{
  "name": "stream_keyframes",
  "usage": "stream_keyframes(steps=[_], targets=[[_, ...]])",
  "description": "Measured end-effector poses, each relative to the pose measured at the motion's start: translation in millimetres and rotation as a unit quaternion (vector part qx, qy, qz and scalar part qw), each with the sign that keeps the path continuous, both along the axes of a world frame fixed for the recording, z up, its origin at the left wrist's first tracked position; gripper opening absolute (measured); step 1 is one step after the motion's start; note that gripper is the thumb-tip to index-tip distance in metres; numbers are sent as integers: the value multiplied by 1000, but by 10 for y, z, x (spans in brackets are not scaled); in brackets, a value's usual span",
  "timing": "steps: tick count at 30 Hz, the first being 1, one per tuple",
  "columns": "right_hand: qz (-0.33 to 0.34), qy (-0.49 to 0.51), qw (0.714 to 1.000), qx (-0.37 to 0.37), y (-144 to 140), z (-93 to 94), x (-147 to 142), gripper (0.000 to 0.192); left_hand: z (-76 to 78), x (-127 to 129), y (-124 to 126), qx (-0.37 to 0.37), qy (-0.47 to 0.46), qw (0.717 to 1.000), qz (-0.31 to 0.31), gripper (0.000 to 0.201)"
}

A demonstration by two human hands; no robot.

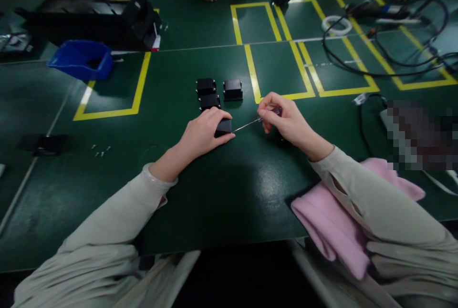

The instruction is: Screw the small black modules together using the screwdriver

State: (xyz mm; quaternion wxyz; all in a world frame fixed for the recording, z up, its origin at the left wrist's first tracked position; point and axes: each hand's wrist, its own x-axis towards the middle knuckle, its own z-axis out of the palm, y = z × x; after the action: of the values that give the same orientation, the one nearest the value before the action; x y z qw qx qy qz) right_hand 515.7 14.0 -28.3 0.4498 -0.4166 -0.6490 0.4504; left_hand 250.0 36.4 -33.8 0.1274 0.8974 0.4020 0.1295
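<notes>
The left hand (203, 134) covers most of the small black block (223, 127), the right hand (284, 119) hides the screwdriver's handle (275, 110), a pixelated patch (422, 134) masks something at the right, and the tiny parts (100, 150) at the left are too small to tell.

Three black boxes (214, 92) just ahead

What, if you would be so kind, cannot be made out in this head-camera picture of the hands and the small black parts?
- Black part: mostly covered by the left hand.
- Screwdriver: its tip meets the part, too small to tell where; its handle is hidden in the right hand.
- Small screws: too tiny and dim to count.
- Area at the right edge: pixelated.
</notes>
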Motion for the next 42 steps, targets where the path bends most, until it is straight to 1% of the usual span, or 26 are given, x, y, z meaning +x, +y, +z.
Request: stream_keyframes(steps=[4,8,12,14,19,25,30,32,36,42], targets=[[-1,6,1000,-15,28,5,4,13,-9,-2,4,2,-3,1000,0,41],[-6,17,999,-51,92,16,-11,16,-16,-4,9,3,-7,1000,-5,41],[-55,24,993,-105,161,16,-59,18,-18,-7,14,2,-7,1000,-5,40],[-68,29,991,-115,174,8,-82,19,-15,-4,14,0,-8,1000,-5,40],[-59,50,994,-77,135,-14,-93,18,0,4,8,-5,-8,1000,-5,40],[-32,28,999,-27,55,-14,-66,27,-6,-1,10,-2,-8,1000,-5,40],[-21,10,999,23,27,-40,-49,17,-32,-8,16,7,-7,1000,-3,41],[-19,3,999,38,22,-49,-41,17,-34,-9,15,10,-6,1000,-2,41],[-20,-6,999,48,4,-43,-26,20,-19,-7,12,10,-2,1000,-5,41],[-32,-18,998,43,-27,-22,-19,21,-14,-5,17,7,1,1000,-6,42]])
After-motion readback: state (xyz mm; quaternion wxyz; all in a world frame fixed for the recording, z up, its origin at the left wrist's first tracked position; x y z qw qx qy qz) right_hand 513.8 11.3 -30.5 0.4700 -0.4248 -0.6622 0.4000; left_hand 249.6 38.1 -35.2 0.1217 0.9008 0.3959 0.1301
